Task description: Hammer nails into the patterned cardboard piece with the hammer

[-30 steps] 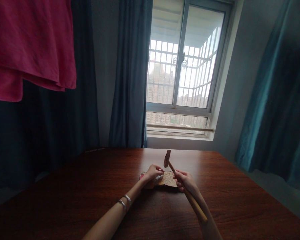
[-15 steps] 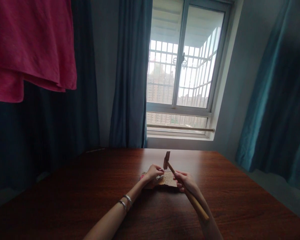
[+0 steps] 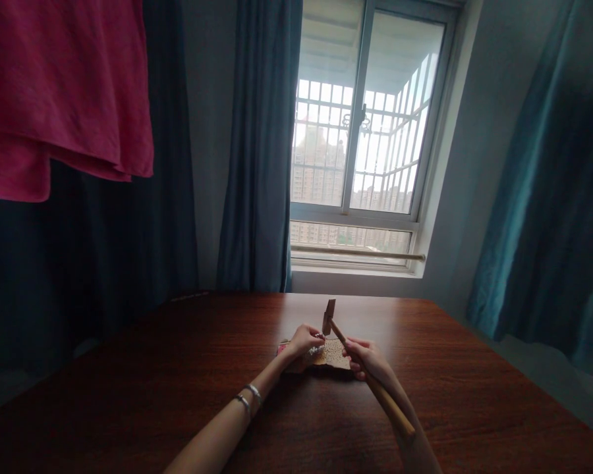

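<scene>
We had our left hand (image 3: pixel 305 340) over the left part of a tan, speckled slab (image 3: pixel 334 354) with a rough near edge, which lay on the glossy red-brown wooden table (image 3: pixel 128 395) between our hands. Its fingers were pinched together, seemingly on a thin, dark, nail-like pin (image 3: pixel 325 338), though it was too small for us to be sure. Our right hand (image 3: pixel 368 359) had its fingers wrapped around the pale wooden handle of a hammer with a dull brown head (image 3: pixel 385 403), which hung just above that pinch.

The plainest danger, we judged, was to our left fingertips: they sat so close below the head that a slightly off-line blow could catch them. An angled strike could also bend or tip the pin. We gripped the handle well up its length, so its long rear end could brush our right forearm and skew the swing. A poorly steadied slab might slide on the smooth tabletop.
</scene>
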Demonstrator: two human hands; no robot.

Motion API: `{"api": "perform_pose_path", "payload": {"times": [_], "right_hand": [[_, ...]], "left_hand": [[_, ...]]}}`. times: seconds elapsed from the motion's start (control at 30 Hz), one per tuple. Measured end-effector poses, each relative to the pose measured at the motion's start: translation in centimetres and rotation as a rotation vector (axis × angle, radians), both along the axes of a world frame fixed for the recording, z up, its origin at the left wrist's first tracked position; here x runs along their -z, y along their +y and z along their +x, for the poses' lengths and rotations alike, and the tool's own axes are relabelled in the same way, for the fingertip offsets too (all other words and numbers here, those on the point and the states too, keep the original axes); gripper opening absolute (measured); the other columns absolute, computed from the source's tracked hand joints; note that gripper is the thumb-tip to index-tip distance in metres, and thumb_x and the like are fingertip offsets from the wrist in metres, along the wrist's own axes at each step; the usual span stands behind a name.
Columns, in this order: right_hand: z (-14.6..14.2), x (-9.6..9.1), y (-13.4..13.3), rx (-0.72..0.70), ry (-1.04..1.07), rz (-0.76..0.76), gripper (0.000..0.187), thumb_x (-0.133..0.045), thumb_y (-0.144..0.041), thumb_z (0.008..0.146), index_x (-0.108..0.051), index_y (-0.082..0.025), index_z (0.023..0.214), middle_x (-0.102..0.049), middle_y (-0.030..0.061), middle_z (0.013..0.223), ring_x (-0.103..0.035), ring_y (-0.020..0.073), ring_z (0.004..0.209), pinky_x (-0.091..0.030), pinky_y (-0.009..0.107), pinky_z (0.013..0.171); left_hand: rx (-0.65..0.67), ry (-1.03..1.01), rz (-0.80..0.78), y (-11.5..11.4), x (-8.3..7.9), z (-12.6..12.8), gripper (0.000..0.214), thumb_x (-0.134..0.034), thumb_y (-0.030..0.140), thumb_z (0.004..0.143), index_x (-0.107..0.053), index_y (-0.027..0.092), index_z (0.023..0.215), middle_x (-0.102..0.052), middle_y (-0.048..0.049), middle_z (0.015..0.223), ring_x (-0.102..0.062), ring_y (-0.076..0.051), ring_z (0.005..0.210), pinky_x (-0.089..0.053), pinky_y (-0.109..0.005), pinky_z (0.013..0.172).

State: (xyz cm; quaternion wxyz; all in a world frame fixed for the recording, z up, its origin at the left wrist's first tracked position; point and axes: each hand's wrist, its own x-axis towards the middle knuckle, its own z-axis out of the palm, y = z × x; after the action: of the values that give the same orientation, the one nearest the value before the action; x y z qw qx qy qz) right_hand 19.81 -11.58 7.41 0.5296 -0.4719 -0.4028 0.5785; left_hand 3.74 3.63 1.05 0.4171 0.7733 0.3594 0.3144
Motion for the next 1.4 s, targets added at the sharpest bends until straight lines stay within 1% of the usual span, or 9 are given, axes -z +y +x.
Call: {"api": "perform_pose_path", "payload": {"times": [0.3,0.53,0.67,0.8,0.9,1.07,1.13,1.23,1.4], "right_hand": [[0.1,0.0,0.2,0.060,-0.025,0.002,0.026,-0.064,-0.027,0.056,-0.060,-0.014,0.077,-0.050,-0.0045,0.055,-0.037,0.0035,0.033,-0.024,0.017,0.028],[1.0,0.7,0.8,0.192,-0.100,0.014,0.026,-0.059,-0.020,0.052,-0.060,-0.013,0.078,-0.043,-0.0077,0.042,-0.035,0.0053,0.031,-0.025,0.017,0.027],[1.1,1.0,0.8,0.275,-0.130,0.039,0.039,-0.058,-0.019,0.054,-0.059,-0.012,0.092,-0.044,-0.0080,0.044,-0.036,0.0058,0.031,-0.026,0.018,0.027],[0.0,0.9,0.3,0.370,-0.175,0.144,0.056,-0.058,-0.020,0.057,-0.055,-0.009,0.112,-0.047,-0.0073,0.048,-0.037,0.0066,0.033,-0.030,0.019,0.027],[-1.6,0.3,-0.3,0.363,-0.186,0.240,0.054,-0.056,-0.024,0.062,-0.055,-0.011,0.114,-0.050,-0.0061,0.049,-0.037,0.0067,0.034,-0.032,0.019,0.029],[-4.4,-0.1,-1.1,0.280,-0.220,0.380,0.053,-0.059,-0.026,0.067,-0.053,-0.017,0.119,-0.064,0.0012,0.077,-0.049,0.0091,0.045,-0.043,0.022,0.041],[-5.6,0.0,-1.3,0.286,-0.266,0.453,0.054,-0.060,-0.026,0.069,-0.052,-0.017,0.121,-0.065,0.0031,0.084,-0.057,0.0129,0.059,-0.048,0.025,0.056],[-7.1,0.0,-1.9,0.276,-0.362,0.549,0.053,-0.060,-0.030,0.072,-0.050,-0.018,0.123,-0.065,0.0051,0.092,-0.059,0.0181,0.082,-0.048,0.027,0.073],[-7.1,-0.5,-2.5,0.206,-0.609,0.596,0.038,-0.046,-0.039,0.083,-0.057,-0.021,0.115,-0.065,0.0045,0.084,-0.059,0.0174,0.076,-0.046,0.025,0.062]], "left_hand": [[-0.036,0.051,0.035,-0.3,-0.5,-0.2,0.028,-0.062,0.031,0.058,-0.070,0.007,0.069,-0.063,-0.0053,0.061,-0.056,-0.017,0.062,-0.036,-0.023,0.053],[0.018,-0.022,0.016,-0.1,-2.2,-0.9,0.048,-0.070,0.035,0.055,-0.068,0.010,0.097,-0.067,-0.0098,0.081,-0.060,-0.020,0.074,-0.043,-0.025,0.062],[-0.005,-0.097,-0.035,0.7,-4.2,-2.2,0.047,-0.066,0.042,0.062,-0.067,0.009,0.096,-0.066,-0.0136,0.082,-0.059,-0.018,0.071,-0.041,-0.024,0.057],[-0.079,-0.150,-0.127,0.8,-5.7,-3.1,0.047,-0.059,0.049,0.066,-0.067,0.008,0.089,-0.066,-0.0129,0.082,-0.059,-0.017,0.067,-0.040,-0.024,0.053],[-0.033,-0.162,-0.176,-0.7,-6.4,-2.6,0.050,-0.056,0.053,0.068,-0.066,0.007,0.085,-0.065,-0.0126,0.081,-0.059,-0.017,0.068,-0.041,-0.024,0.054],[0.184,-0.248,-0.267,-5.0,-6.7,0.5,0.058,-0.050,0.061,0.070,-0.063,0.008,0.090,-0.065,-0.0126,0.081,-0.060,-0.019,0.071,-0.043,-0.026,0.057],[0.138,-0.280,-0.275,-6.3,-6.5,1.5,0.060,-0.052,0.064,0.067,-0.062,0.008,0.085,-0.063,-0.0100,0.072,-0.059,-0.018,0.064,-0.042,-0.026,0.054],[-0.026,-0.348,-0.195,-7.1,-6.1,1.8,0.059,-0.054,0.065,0.064,-0.059,0.009,0.078,-0.059,-0.0060,0.062,-0.055,-0.016,0.057,-0.039,-0.025,0.051],[-0.236,-0.305,-0.039,-6.7,-5.8,-2.0,0.058,-0.047,0.068,0.067,-0.059,0.011,0.070,-0.049,-0.0002,0.053,-0.045,-0.012,0.050,-0.032,-0.023,0.048]]}}
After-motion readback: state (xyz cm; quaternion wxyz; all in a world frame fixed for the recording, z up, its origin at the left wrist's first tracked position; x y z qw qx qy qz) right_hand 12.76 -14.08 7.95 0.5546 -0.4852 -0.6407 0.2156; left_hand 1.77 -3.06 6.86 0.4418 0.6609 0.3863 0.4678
